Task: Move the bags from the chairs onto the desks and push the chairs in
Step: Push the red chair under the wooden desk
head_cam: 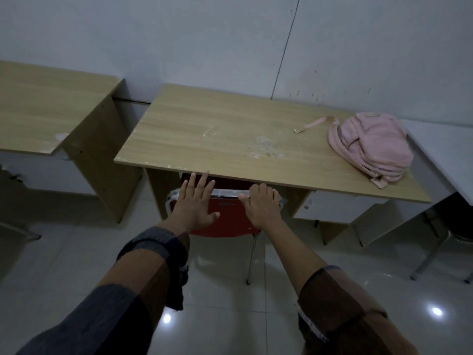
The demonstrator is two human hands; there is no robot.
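Note:
A pink bag [371, 147] lies on the right end of the wooden desk [204, 129], one strap trailing to its left. A red chair [230, 221] stands tucked under the desk's front edge, its backrest top wrapped in clear plastic. My left hand [195, 203] rests flat and open against the backrest, fingers spread. My right hand [261, 203] has its fingers curled over the top of the backrest. The chair's seat is hidden under the desk.
A second wooden desk [46, 106] stands to the left, a narrow gap between the two. A white table [445, 155] with metal legs adjoins on the right. A white wall runs behind. Glossy white floor tiles [225, 303] lie below.

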